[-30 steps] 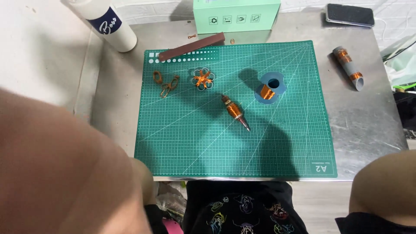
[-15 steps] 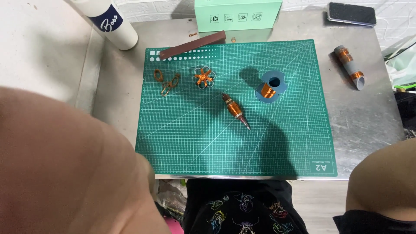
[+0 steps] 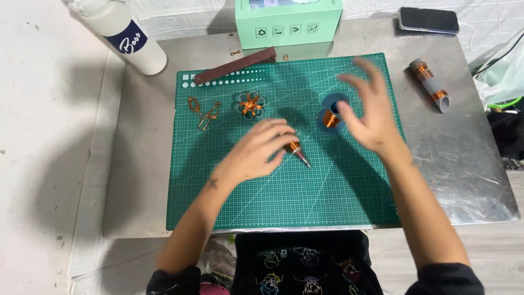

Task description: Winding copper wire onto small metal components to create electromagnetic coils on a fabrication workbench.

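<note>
A: Starting at the bottom of the frame, you've got a lap in dark clothing with colourful outline prints, then both forearms coming up onto the green cutting mat (image 3: 284, 196) that sits on the grey metal bench (image 3: 469, 175).

B: What's the left hand doing?

A: Left hand (image 3: 256, 153) is about mid-frame, fingers curled down over a small copper-wound pointed tool (image 3: 299, 153). The tip pokes out to the lower right of the fingers. Looks like it's touching or loosely gripping it, can't tell for sure whether it's really got hold.

B: And the right?

A: Right hand (image 3: 371, 112) is a bit blurred, spread wide open, fingers fanned, holding nothing. It's just right of centre, right beside a blue spool of copper wire (image 3: 331, 113) that stands on the mat. Can't tell if it's touching.

B: Anything else on the mat?

A: Further up, left of the spool, a copper wire flower shape (image 3: 250, 104), and further left a bent copper wire piece (image 3: 203, 112). Along the mat's top edge lies a brown flat strip (image 3: 236, 65).

B: And at the back?

A: A grey tube with copper windings (image 3: 429, 84) at upper right, a dark phone (image 3: 429, 20) in the top right corner, a mint green box (image 3: 289, 22) top centre, and a white bottle (image 3: 123, 33) top left.
</note>
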